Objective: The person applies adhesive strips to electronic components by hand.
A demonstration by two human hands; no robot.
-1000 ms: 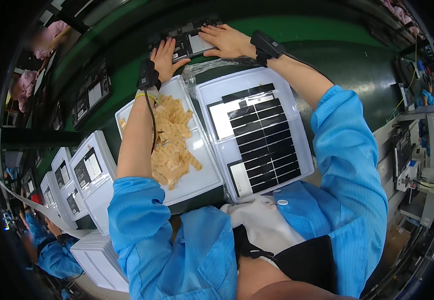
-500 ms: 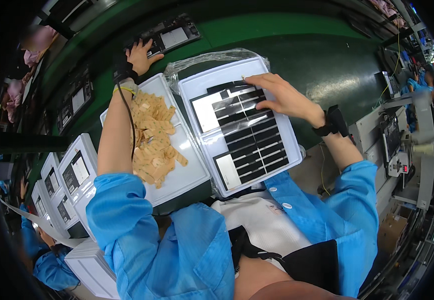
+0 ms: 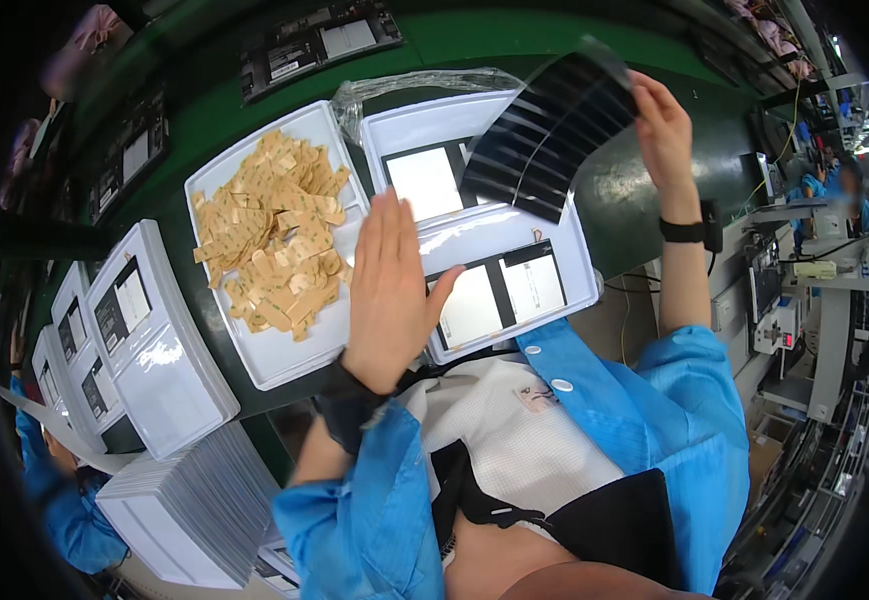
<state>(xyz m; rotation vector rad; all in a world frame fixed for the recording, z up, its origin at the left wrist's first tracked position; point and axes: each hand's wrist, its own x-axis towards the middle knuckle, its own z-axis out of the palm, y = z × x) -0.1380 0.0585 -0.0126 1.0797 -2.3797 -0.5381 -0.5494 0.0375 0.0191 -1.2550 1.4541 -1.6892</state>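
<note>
My right hand (image 3: 664, 135) is raised at the far right, fingers closed on the edge of a clear sheet carrying black strips (image 3: 554, 130). The sheet hangs bent above the far right part of a white plastic tray (image 3: 584, 265). In that tray lie flat white-and-black packs (image 3: 529, 280) resembling batteries; the sheet covers some of them. My left hand (image 3: 389, 285) is open, fingers straight and together, holding nothing, over the tray's left edge. Beside it, a second white tray (image 3: 259, 365) bears a heap of tan paper-like pieces (image 3: 279, 220).
Crumpled clear film (image 3: 424, 82) lies behind the trays. Open laptop-like chassis (image 3: 319, 45) rest on the green bench at the far left. More white trays with packs (image 3: 159, 335) lean at left, above a tray stack (image 3: 189, 500). Equipment (image 3: 779, 320) stands at right.
My right hand has lifted the black-strip sheet off the tray, up and to the right, uncovering packs. My left hand has come back from the far chassis to the near side of the trays.
</note>
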